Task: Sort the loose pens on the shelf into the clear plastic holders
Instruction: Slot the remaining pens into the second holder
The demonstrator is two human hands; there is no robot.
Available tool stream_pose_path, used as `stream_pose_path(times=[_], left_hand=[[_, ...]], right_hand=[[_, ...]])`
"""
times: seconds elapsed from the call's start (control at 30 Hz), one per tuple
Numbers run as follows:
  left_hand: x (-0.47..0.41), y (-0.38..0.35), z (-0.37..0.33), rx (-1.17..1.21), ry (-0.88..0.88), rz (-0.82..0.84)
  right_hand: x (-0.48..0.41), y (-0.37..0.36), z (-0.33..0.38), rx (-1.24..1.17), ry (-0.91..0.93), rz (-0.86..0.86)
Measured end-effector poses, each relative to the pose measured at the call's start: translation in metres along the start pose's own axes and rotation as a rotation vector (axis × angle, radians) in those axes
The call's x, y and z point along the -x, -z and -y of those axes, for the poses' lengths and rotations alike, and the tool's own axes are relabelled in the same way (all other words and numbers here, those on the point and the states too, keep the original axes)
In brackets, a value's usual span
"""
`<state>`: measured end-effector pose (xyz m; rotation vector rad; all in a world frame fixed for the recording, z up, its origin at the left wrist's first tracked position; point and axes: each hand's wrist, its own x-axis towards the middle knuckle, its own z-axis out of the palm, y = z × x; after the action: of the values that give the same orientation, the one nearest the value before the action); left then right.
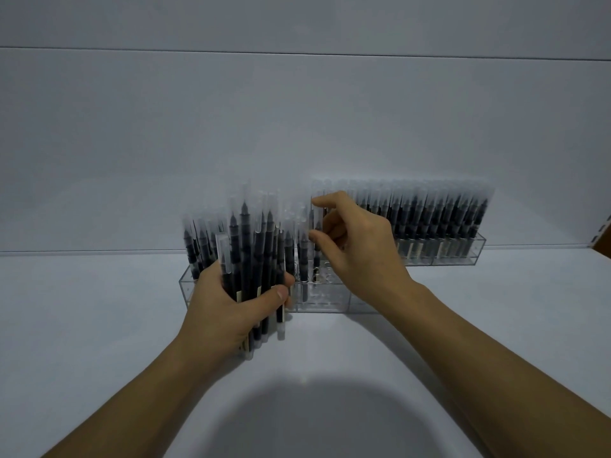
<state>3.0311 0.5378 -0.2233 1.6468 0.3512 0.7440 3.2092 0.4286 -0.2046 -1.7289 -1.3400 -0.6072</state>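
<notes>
- Head view: the left hand is clenched round a bundle of pens, thumb across the front of the barrels and fingers curled behind.
- The bundle stands roughly upright, clear caps at the top and dark barrels below. Its lower ends stick out under the palm, above the shelf.
- The pens in the bundle sit at uneven heights, and one clear-capped pen at its left edge is lower than the rest.
- The right hand pinches a single pen between thumb and a fingertip, the other fingers curled loosely behind.
- This single pen is upright over the middle part of the near holder. Whether its lower end already sits in a hole I cannot tell.
- The near holder is clear plastic and stands on the shelf just behind the left hand. A row of standing pens fills its left end, and a few more stand near its middle, where open holes show.
- The far holder stands further back and to the right, against the back panel. It is packed with upright capped pens in close rows.
- Both forearms reach in from the lower corners, and a broad shadow lies on the shelf between them.
- A brown object shows at the right edge, too cut off to identify.
</notes>
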Motion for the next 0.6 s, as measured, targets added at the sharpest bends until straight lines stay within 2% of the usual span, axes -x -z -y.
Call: stream_pose_path(times=[0.1,0.17,0.27,0.33,0.43,0.6], left_hand=[[0.001,0.001,0.0,-0.004,0.045,-0.004],[0.002,0.0,-0.002,0.02,0.063,0.0],[0.005,-0.002,-0.005,0.062,0.072,0.042],[0.006,-0.004,-0.006,0.098,0.069,0.045],[0.005,-0.003,-0.007,0.094,0.074,0.033],[0.004,-0.003,-0.007,0.033,0.045,0.057]], right_hand=[[0.007,0.001,0.0,-0.016,-0.031,-0.009],[0.012,0.005,0.002,-0.037,-0.057,-0.074],[0.018,0.015,0.013,-0.222,-0.144,-0.162],[0.02,0.02,0.023,-0.456,-0.237,-0.145],[0.02,0.022,0.034,-0.682,-0.306,-0.087],[0.02,0.021,0.039,-0.807,-0.398,-0.027]])
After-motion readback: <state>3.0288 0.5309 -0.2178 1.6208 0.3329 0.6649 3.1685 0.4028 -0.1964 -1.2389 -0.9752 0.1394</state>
